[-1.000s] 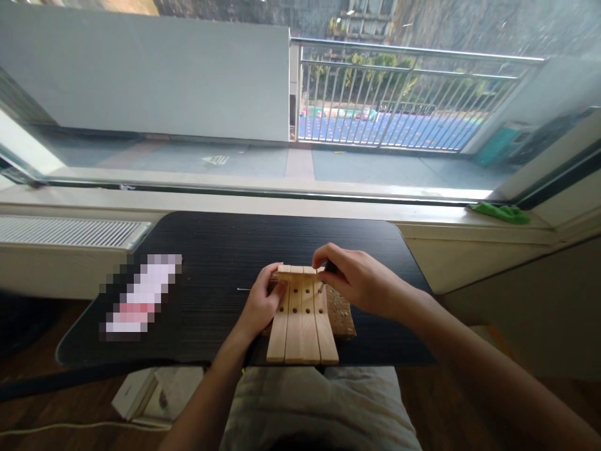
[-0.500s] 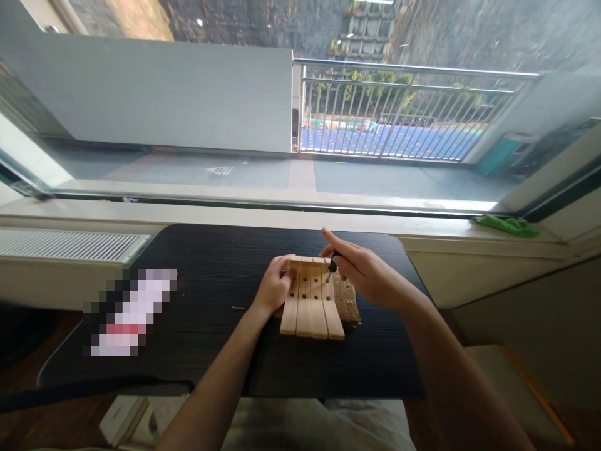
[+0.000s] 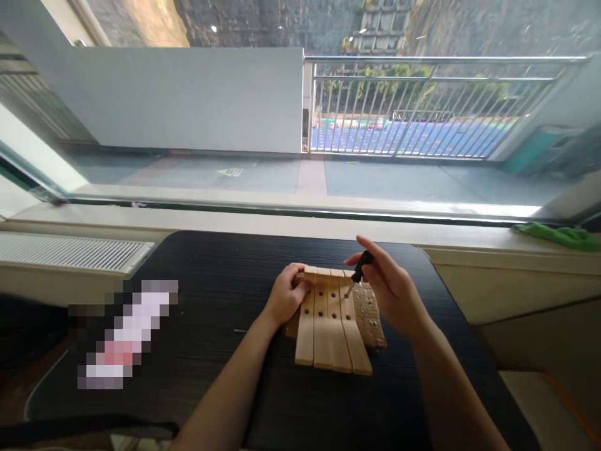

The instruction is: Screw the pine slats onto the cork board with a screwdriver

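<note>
A pale wooden piece made of several side-by-side slats (image 3: 331, 341), with two rows of dark holes, lies tilted on a brown, pitted block (image 3: 370, 319). My left hand (image 3: 287, 294) is closed on its upper left edge, thumb on top and the other fingers partly hidden. In my right hand (image 3: 397, 291) is a screwdriver (image 3: 361, 268) with a black handle. It leans to the right, and its metal tip meets the upper hole of the rightmost slat. My right index finger points upward, off the handle.
Both hands work over a black table (image 3: 220, 275). A blurred-out white and red item (image 3: 136, 326) lies at its left, and a thin metal piece (image 3: 240, 330) lies left of my forearm. Beyond are a radiator (image 3: 84, 250), a windowsill (image 3: 263, 223) and a green cloth (image 3: 556, 237).
The view has shifted, so the table looks closer and lower. My right hand has turned, showing more of the screwdriver's handle, while its tip stays at the same hole. My left hand keeps its hold.
</note>
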{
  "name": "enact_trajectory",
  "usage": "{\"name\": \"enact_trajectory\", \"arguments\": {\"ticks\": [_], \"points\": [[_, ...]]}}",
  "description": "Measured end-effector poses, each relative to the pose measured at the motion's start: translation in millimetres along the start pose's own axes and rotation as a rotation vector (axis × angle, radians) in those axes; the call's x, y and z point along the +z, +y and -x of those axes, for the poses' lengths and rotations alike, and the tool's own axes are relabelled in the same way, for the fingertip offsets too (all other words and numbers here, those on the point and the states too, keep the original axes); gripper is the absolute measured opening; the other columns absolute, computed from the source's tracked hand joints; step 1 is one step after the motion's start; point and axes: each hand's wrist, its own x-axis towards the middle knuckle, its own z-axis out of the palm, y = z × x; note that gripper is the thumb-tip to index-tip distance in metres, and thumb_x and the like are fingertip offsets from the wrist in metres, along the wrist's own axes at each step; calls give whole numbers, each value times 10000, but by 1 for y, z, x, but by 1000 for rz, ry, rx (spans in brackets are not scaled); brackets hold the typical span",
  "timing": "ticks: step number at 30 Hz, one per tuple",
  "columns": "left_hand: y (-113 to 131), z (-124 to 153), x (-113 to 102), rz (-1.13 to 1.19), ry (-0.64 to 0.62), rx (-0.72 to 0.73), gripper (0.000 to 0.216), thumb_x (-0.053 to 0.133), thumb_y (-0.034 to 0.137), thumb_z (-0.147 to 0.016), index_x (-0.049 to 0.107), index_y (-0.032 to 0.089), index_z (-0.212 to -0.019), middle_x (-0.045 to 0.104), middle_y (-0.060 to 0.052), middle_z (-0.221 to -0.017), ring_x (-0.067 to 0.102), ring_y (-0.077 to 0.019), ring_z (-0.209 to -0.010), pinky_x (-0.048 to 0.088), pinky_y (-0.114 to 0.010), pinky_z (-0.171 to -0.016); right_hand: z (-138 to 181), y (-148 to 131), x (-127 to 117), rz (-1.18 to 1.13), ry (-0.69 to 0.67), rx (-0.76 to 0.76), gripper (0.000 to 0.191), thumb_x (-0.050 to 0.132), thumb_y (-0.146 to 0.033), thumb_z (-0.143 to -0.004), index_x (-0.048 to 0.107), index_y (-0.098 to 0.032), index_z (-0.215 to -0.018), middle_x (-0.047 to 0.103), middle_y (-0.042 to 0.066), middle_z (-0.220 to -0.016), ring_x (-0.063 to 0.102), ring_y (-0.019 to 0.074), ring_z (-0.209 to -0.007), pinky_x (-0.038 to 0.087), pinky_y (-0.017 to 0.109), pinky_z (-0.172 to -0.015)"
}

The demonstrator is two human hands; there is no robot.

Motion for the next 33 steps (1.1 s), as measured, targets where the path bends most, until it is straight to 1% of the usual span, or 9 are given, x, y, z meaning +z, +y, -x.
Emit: {"name": "enact_trajectory", "arguments": {"ticks": [2,5,8,14,19,23,27,29,33], "points": [[2,0,0,3,-5,7,169,583,159,-767,659,159,-918,671,-52,-943,619,-208,-933,498,-320,-872,5,0,1,19,-2,-26,481,438,-204,-990,459,-325,-1455,699,41,-1065,653,169,-958,539,369,-862],[4,1,0,13,-14,3,181,583,184,-775,654,156,-938,671,-51,-939,620,-198,-897,495,-303,-840,12,-2,3,-36,-25,-37,488,419,-193,-1004,438,-345,-1467,701,39,-1114,658,174,-1029,529,379,-919],[4,1,0,25,-22,-13,196,576,195,-771,650,151,-948,671,-51,-936,619,-192,-873,494,-293,-810,15,-7,5,-89,-40,-34,450,417,-190,-1008,487,-332,-1429,707,39,-1150,671,168,-1036,544,350,-900],[4,1,0,52,-15,-39,187,582,185,-746,650,155,-918,681,-47,-940,633,-198,-881,508,-295,-812,14,-12,9,-88,43,-30,361,450,-205,-991,593,-263,-1318,729,60,-1082,697,169,-921,575,350,-838],[4,0,-1,57,-11,-45,182,601,198,-745,655,160,-915,691,-44,-921,641,-207,-876,518,-306,-811,13,-10,9,-48,68,-32,399,501,-178,-959,585,-275,-1337,740,46,-1023,699,175,-912,587,360,-824],[4,0,-2,51,-16,-43,192,609,206,-740,653,156,-919,692,-44,-892,638,-203,-852,519,-303,-796,13,-7,8,32,99,-80,438,539,-184,-948,562,-301,-1370,722,38,-995,679,169,-864,582,353,-786],[6,0,-2,80,-20,-59,201,612,215,-727,645,155,-916,688,-41,-882,638,-198,-824,519,-295,-764,13,-8,8,101,100,-108,385,546,-196,-947,598,-287,-1317,702,43,-972,660,168,-819,578,345,-739],[7,0,-1,91,-25,-62,193,607,216,-726,640,156,-906,687,-40,-881,639,-195,-817,520,-291,-753,14,-9,8,109,89,-122,370,528,-193,-954,602,-277,-1306,707,51,-1001,669,173,-848,582,349,-755],[9,1,0,81,-23,-63,160,592,220,-738,639,158,-879,685,-38,-868,637,-193,-813,520,-283,-737,16,-12,8,122,112,-165,402,469,-165,-968,581,-272,-1339,704,81,-1171,675,208,-1052,580,386,-870]]}}
